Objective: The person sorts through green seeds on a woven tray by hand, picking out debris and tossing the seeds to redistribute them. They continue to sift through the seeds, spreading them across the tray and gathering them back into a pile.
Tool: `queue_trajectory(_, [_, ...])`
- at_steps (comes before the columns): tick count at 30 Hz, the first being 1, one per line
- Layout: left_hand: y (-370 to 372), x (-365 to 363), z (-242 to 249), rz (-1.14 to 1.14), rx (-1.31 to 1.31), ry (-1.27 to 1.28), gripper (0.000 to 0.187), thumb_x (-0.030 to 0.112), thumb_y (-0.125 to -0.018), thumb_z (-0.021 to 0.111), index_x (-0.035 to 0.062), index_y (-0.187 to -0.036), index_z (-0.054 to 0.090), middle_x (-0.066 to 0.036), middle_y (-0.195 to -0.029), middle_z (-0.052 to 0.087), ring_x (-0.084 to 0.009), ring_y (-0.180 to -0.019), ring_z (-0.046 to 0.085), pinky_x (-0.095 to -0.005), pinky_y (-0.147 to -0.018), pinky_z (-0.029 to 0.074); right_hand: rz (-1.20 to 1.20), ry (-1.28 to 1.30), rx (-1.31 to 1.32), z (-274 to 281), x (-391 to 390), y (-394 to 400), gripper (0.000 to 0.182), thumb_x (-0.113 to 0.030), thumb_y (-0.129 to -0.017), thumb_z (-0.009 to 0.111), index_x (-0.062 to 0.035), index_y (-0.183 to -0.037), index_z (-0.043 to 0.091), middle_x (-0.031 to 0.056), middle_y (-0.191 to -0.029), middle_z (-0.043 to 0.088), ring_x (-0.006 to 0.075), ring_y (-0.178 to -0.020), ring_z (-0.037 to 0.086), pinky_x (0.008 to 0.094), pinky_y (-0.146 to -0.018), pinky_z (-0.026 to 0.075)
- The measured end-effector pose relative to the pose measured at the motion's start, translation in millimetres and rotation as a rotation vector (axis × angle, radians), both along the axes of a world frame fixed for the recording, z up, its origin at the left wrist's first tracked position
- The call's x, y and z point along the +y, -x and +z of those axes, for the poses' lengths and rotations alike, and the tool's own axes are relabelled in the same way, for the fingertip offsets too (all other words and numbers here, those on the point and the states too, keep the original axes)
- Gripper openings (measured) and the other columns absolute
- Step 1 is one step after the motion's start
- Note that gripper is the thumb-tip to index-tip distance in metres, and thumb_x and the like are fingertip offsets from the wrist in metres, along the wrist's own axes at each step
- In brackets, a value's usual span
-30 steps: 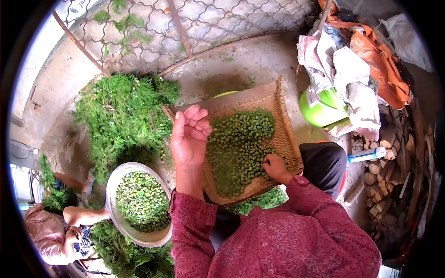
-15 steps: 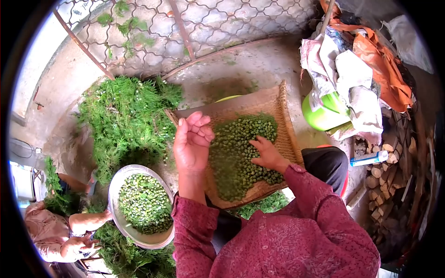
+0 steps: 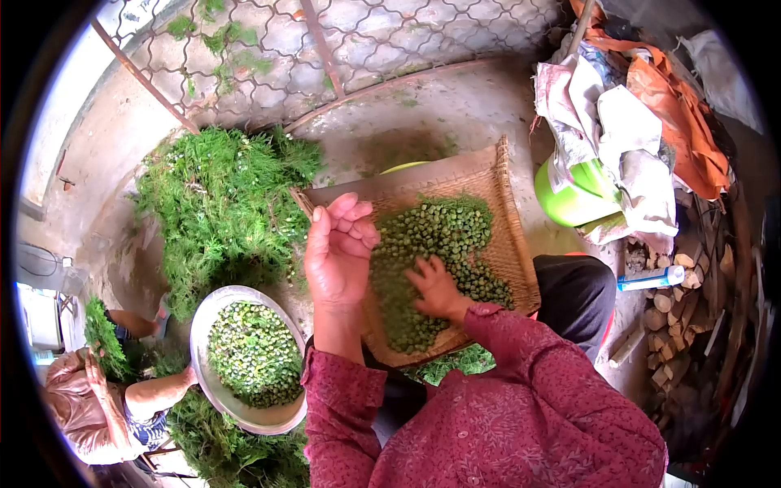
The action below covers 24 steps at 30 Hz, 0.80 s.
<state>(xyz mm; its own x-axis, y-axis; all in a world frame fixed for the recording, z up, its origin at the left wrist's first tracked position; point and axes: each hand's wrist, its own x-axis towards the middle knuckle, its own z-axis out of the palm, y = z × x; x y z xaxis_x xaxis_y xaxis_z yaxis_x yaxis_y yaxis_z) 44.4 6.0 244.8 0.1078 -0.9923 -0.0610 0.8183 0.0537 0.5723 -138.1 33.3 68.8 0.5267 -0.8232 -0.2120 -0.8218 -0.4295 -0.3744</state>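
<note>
1. The left hand [image 3: 338, 259] is raised over the left side of the woven tray [image 3: 514, 248], palm up, fingers loosely curled, half open.
2. The right hand [image 3: 439, 291] is open, fingers spread on the green buds [image 3: 455, 228] lying in the tray.
3. More buds fill a metal bowl [image 3: 272, 420] near feathery greens [image 3: 224, 203].

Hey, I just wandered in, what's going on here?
Someone in a patterned red shirt is handling small round green pieces on a woven tray. Their right hand is spread over the pieces, while the left hand is raised at the tray's left side, palm up and apparently empty. To the left, a metal basin holds more green pieces beside a leafy heap. Another person sits beyond the basin.
</note>
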Motion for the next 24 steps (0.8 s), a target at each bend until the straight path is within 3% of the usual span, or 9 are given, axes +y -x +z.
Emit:
queue_trajectory(3, [-0.5,1.1,-0.9,-0.008,-0.012,0.005,0.037,0.036,-0.089,0.048,0.0019,-0.1,0.058,-0.01,-0.091,0.062,-0.0159,-0.069,0.056,-0.0291,-0.065,0.045,0.1,-0.004,-0.222,-12.8,17.7,5.5,0.054,-0.02,-0.067,0.064,-0.0087,-0.117,0.051,0.0187,-0.13,0.037,0.0398,-0.115,0.036,0.0468,-0.091,0.037])
queue_trajectory(4, [-0.8,1.2,-1.4,-0.005,-0.01,0.005,0.038,0.037,-0.089,0.047,0.0017,-0.1,0.058,-0.011,-0.091,0.062,-0.0162,-0.07,0.056,-0.0297,-0.065,0.045,0.126,0.114,-0.259,-14.0,22.3,12.4,0.046,-0.018,-0.065,0.062,-0.0063,-0.11,0.055,0.0197,-0.123,0.043,0.0388,-0.104,0.044,0.0456,-0.086,0.04])
queue_trajectory(7, [-0.8,2.4,-2.5,0.0,-0.012,0.005,0.04,0.038,-0.089,0.047,0.0015,-0.1,0.058,-0.011,-0.091,0.062,-0.0165,-0.07,0.056,-0.0303,-0.065,0.045,0.141,-0.08,-0.367,15.9,14.9,29.7,0.046,-0.018,-0.066,0.062,-0.0058,-0.11,0.055,0.0212,-0.12,0.044,0.0397,-0.101,0.046,0.0459,-0.085,0.041])
queue_trajectory(10, [-2.7,2.7,-1.5,-0.003,-0.016,0.009,0.04,0.038,-0.089,0.047,0.0014,-0.1,0.058,-0.011,-0.091,0.062,-0.0164,-0.07,0.055,-0.0302,-0.065,0.045,0.048,-0.033,-0.237,4.5,-4.2,54.7,0.049,-0.019,-0.071,0.064,-0.005,-0.116,0.051,0.024,-0.121,0.043,0.0401,-0.103,0.045,0.0462,-0.088,0.039])
queue_trajectory(13, [-3.7,2.3,-1.6,-0.001,-0.013,0.011,0.04,0.038,-0.089,0.047,0.0013,-0.101,0.059,-0.011,-0.091,0.062,-0.0165,-0.07,0.055,-0.0302,-0.065,0.044,-0.158,0.168,-0.269,-19.1,-20.6,70.1,0.049,-0.019,-0.069,0.063,-0.0056,-0.115,0.053,0.0224,-0.11,0.047,0.0397,-0.098,0.047,0.045,-0.081,0.042])
queue_trajectory(22, [-3.7,3.7,0.5,0.008,-0.004,0.009,0.039,0.037,-0.089,0.047,0.0013,-0.1,0.058,-0.011,-0.091,0.062,-0.0169,-0.07,0.055,-0.0299,-0.066,0.044,-0.207,-0.02,-0.206,-20.0,-18.3,30.7,0.052,-0.018,-0.071,0.063,-0.0093,-0.12,0.048,0.0214,-0.106,0.043,0.0374,-0.092,0.049,0.0441,-0.077,0.044])
queue_trajectory(24, [-3.6,3.4,0.6,0.009,-0.008,0.008,0.039,0.037,-0.089,0.047,0.0012,-0.1,0.058,-0.011,-0.091,0.062,-0.0169,-0.07,0.055,-0.0299,-0.066,0.044,-0.213,-0.017,-0.074,-12.8,-12.8,10.6,0.052,-0.019,-0.072,0.062,-0.0106,-0.121,0.047,0.0215,-0.105,0.043,0.0371,-0.09,0.05,0.0439,-0.076,0.044])
